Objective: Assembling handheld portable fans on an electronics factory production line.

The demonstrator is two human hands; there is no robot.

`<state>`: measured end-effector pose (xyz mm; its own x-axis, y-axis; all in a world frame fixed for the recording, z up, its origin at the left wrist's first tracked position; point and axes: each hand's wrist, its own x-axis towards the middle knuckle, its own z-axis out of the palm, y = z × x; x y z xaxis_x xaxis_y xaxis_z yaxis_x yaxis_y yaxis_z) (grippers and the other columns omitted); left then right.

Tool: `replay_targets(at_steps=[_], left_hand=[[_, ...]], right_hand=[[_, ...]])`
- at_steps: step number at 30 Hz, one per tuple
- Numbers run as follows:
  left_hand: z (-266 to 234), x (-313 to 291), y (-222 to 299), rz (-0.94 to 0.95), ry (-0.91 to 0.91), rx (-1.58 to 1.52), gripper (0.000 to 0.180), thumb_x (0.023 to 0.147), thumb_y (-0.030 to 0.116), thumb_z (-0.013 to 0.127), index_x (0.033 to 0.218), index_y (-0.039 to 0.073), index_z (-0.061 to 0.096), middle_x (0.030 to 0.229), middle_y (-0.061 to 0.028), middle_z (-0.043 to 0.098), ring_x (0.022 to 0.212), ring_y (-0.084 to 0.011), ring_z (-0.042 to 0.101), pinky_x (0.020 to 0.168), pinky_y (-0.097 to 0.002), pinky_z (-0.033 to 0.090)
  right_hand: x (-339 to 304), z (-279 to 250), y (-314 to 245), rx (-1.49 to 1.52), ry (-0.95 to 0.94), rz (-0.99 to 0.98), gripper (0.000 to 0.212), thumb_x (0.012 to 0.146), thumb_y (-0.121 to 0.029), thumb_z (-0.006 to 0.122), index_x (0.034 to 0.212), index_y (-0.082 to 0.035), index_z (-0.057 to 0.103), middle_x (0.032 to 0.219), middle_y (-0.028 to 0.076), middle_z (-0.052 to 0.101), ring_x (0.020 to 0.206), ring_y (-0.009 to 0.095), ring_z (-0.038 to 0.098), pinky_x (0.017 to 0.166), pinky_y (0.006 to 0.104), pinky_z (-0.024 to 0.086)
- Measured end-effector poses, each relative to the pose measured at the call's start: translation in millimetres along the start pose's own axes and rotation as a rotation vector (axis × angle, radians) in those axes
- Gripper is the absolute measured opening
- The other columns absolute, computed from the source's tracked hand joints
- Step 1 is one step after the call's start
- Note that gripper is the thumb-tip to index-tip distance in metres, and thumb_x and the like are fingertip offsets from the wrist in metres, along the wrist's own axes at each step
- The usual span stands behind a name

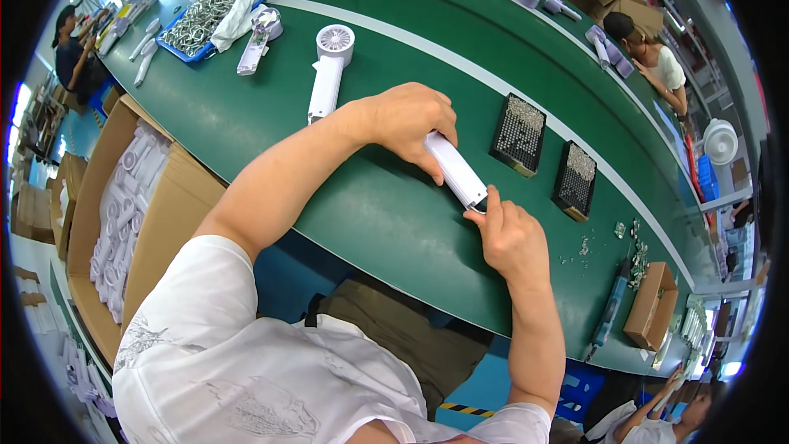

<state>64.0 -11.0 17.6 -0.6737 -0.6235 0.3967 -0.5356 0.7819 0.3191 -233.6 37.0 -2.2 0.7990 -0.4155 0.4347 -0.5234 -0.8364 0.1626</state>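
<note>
L hand [415, 127] is wrapped over the upper end of a white handle [456, 170], fingers curled w/ a narrow grip; whatever's at that end is hidden under the palm. R hand [514, 234] has thumb & forefinger closed in on the lower end, by a small dark part [480, 205]; can't tell if they pinch that too. Handle is tilted, lower end to the right, over the middle of the worktop [394, 238], btwn near & far edges.

Step in hand, my read: detail work at the handle's lower end, L steadying, R doing the fine bit. Next move prob. calls for L to hold firm w/o twisting, R to press or adjust w/ fingertips, keeping that end in sight.

Just beyond L forearm, a white fan [326, 74] lies toward the far edge. Further left: an opened fan [259, 41], then a blue tray [185, 57] of metal rings [200, 23] nr the left end. Right of the hands, toward the far edge: two black trays w/ small metal bits, one [514, 163] nearer L hand, the other [570, 207] nearer R. Toward the right end: el. screwdriver [610, 308] beside a small cardboard box [643, 335]. Off the near edge, left: big carton [177, 205] of white parts [123, 222].
</note>
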Motion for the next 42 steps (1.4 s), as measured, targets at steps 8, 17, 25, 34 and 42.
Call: replay_targets(at_steps=[8, 17, 25, 34, 42], left_hand=[[0.9, -0.3, 3.8, -0.009, 0.032, -0.006, 0.047, 0.061, 0.04, 0.095, 0.089, 0.006, 0.079, 0.083, -0.0041, 0.074, 0.077, -0.0271, 0.066, 0.067, -0.0386, 0.054], [0.5, -0.5, 1.1, 0.013, 0.024, -0.025, 0.045, 0.061, 0.038, 0.095, 0.088, 0.006, 0.079, 0.082, -0.004, 0.073, 0.078, -0.026, 0.066, 0.067, -0.0382, 0.054], [-7.0, -3.9, -1.9, -0.047, -0.017, -0.071, 0.073, 0.057, 0.034, 0.099, 0.118, 0.004, 0.074, 0.104, -0.0102, 0.075, 0.099, -0.0305, 0.068, 0.086, -0.0396, 0.056], [-1.2, -15.9, -38.0, -0.333, 0.007, -0.713, 0.103, 0.055, 0.017, 0.101, 0.143, 0.0, 0.052, 0.125, -0.0121, 0.07, 0.119, -0.0217, 0.066, 0.106, -0.0341, 0.051], [14.6, -12.7, -29.0, -0.463, 0.153, -0.968, 0.1, 0.058, 0.013, 0.098, 0.145, 0.001, 0.051, 0.114, -0.0103, 0.075, 0.11, -0.0202, 0.07, 0.105, -0.0336, 0.052]], right_hand=[[-4.0, 9.8, 0.4, -0.015, 0.022, -0.007, 0.048, 0.096, -0.034, 0.071, 0.108, 0.012, 0.068, 0.073, 0.014, 0.064, 0.058, 0.025, 0.065, 0.05, 0.0345, 0.054], [3.6, -3.9, 5.2, 0.202, 0.02, 0.052, 0.045, 0.089, -0.029, 0.08, 0.111, 0.009, 0.069, 0.075, 0.015, 0.064, 0.06, 0.029, 0.064, 0.055, 0.039, 0.054], [2.7, -3.5, 4.3, 0.201, 0.02, 0.094, 0.046, 0.089, -0.025, 0.08, 0.114, 0.01, 0.067, 0.076, 0.016, 0.063, 0.062, 0.031, 0.065, 0.056, 0.0416, 0.054], [1.0, 6.5, 15.5, 0.215, 0.148, 0.135, 0.037, 0.09, -0.021, 0.079, 0.111, 0.007, 0.068, 0.075, 0.015, 0.062, 0.063, 0.031, 0.065, 0.056, 0.0404, 0.054], [-0.7, 7.6, 13.5, 0.217, 0.185, 0.098, 0.032, 0.09, -0.021, 0.079, 0.102, 0.006, 0.067, 0.073, 0.013, 0.061, 0.059, 0.03, 0.063, 0.053, 0.0403, 0.053]])
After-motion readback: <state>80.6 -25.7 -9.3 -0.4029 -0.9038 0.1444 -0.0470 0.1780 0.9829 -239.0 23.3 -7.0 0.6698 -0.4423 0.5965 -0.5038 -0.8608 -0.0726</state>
